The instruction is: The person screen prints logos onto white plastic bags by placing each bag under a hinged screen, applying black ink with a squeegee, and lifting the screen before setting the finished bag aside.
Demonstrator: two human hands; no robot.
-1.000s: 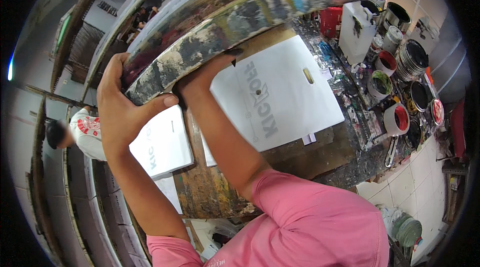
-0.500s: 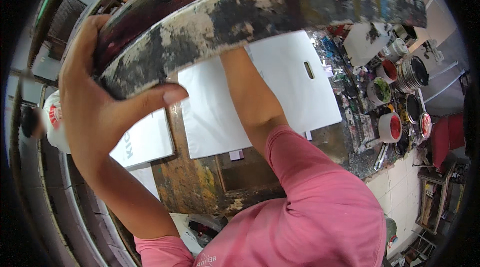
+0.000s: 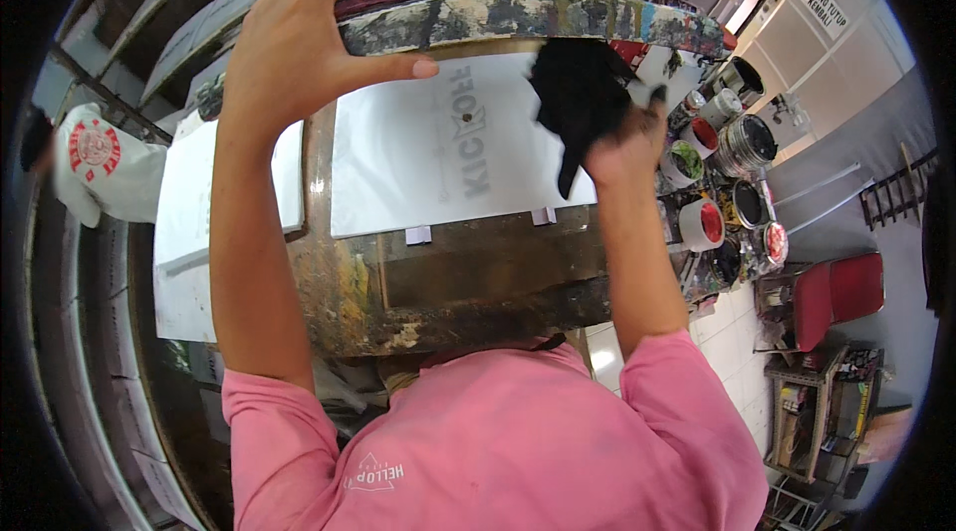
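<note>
At the far side of the bench, my left hand (image 3: pixel 294 53) grips the left end of a raised, paint-crusted screen-printing frame (image 3: pixel 498 18), with its thumb on the near side. My right hand (image 3: pixel 629 147) is closed on a bunched black cloth (image 3: pixel 583 98), just below the frame's right part. Beneath lies a flat white sheet or bag (image 3: pixel 393 157) with grey printing. Its far edge is hidden behind the frame. Two small pale tabs (image 3: pixel 418 234) stick out along its near edge.
To the left lies a stack of white pieces (image 3: pixel 179 232), beside a white bag with a red print (image 3: pixel 100 157). Open paint tubs (image 3: pixel 702 222) and cans crowd the bench's right side. Beyond them stand a red chair (image 3: pixel 841 292) and a small shelf (image 3: pixel 807 411).
The frame has moved lower and farther from me, still in my left hand. My right hand, formerly hidden behind the frame, now shows at the right with the black cloth. Grey printing now shows.
</note>
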